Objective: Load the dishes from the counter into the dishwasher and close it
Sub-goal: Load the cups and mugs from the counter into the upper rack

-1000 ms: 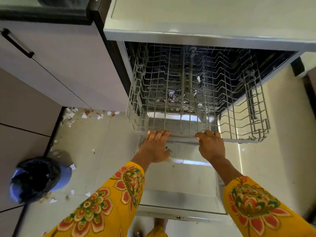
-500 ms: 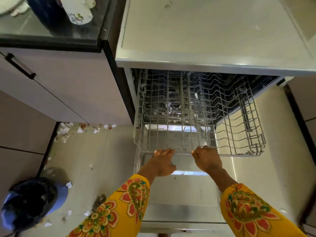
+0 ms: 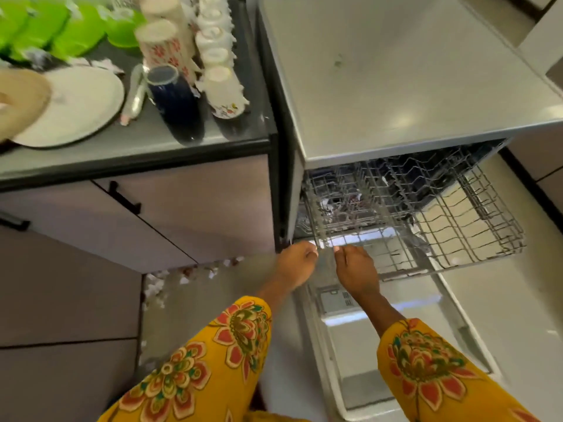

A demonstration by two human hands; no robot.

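green bowls point(image 3: 76, 35), navy glass point(image 3: 175, 102), yellow floral sleeves point(image 3: 195, 370)

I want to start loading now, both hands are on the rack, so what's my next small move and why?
Probably let go of the upper rack and reach your left hand to the white plate: the rack is pulled out and looks empty, and the dishes wait on the counter.

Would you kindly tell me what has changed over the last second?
The view swung up and left, bringing the counter and its dishes into sight. Both hands, left hand and right hand, slid left along the rack front edge, which they still grip. The door stays open.
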